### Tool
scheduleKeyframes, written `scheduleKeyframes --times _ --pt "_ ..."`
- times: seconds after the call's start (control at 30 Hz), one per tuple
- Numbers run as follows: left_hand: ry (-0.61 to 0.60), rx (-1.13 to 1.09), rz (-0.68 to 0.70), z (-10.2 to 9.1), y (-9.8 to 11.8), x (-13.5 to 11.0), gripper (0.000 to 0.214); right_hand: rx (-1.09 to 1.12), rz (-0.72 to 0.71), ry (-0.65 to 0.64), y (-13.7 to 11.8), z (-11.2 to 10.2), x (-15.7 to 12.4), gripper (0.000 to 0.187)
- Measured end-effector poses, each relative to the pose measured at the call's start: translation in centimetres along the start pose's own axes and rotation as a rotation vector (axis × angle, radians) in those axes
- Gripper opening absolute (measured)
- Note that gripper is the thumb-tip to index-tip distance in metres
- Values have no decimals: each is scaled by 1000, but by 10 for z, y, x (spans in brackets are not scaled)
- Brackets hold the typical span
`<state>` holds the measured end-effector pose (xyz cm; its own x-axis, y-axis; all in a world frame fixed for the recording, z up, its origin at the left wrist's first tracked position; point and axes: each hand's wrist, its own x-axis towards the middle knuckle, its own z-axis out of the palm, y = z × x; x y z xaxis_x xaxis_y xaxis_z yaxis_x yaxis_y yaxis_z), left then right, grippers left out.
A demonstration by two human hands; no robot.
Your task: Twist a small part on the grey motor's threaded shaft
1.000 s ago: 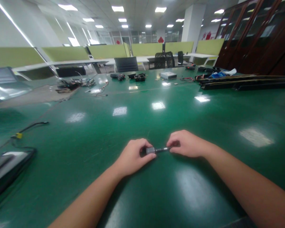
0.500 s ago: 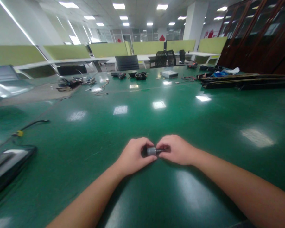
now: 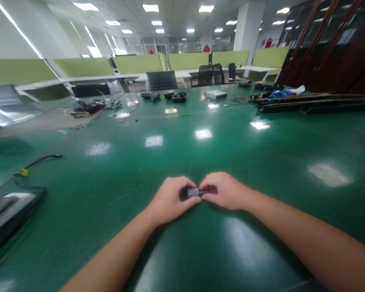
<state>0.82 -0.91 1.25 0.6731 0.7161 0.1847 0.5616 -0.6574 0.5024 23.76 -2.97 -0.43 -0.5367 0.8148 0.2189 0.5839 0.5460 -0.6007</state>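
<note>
- In the head view, grips the grey, thicker part of a small cylindrical piece (image 3: 192,192) with the left hand (image 3: 167,202), thumb opposed to forefinger; presumably steadies it against turning or slipping that way.
- Pinches the dark, thinner part of the same piece with the right hand (image 3: 226,191), from the opposite end; probably suits fine control along or around its length.
- Holds the piece roughly level, crosswise to the view, perhaps to line up both ends; rests low over the near part of the green surface (image 3: 158,158), with contact too hard to tell.
- Lies directly between the hands, clamped at both sides, with the outer ends hidden in shadow under the palms.
- Leaves the hands just beside each other, both closed on the piece.
- Shows, well apart to the left, a flat device (image 3: 18,200) and a dark cable (image 3: 44,159); toward the far edge, a white box (image 3: 215,95) and long dark strips (image 3: 316,104), seemingly set aside, well away from the hands.
</note>
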Motion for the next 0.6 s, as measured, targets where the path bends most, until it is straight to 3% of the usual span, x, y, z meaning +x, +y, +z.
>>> scheduleKeyframes --times 0.6 --pt "6 2 -22 2 -1 -1 24 2 -13 -4 -2 -3 0 10"
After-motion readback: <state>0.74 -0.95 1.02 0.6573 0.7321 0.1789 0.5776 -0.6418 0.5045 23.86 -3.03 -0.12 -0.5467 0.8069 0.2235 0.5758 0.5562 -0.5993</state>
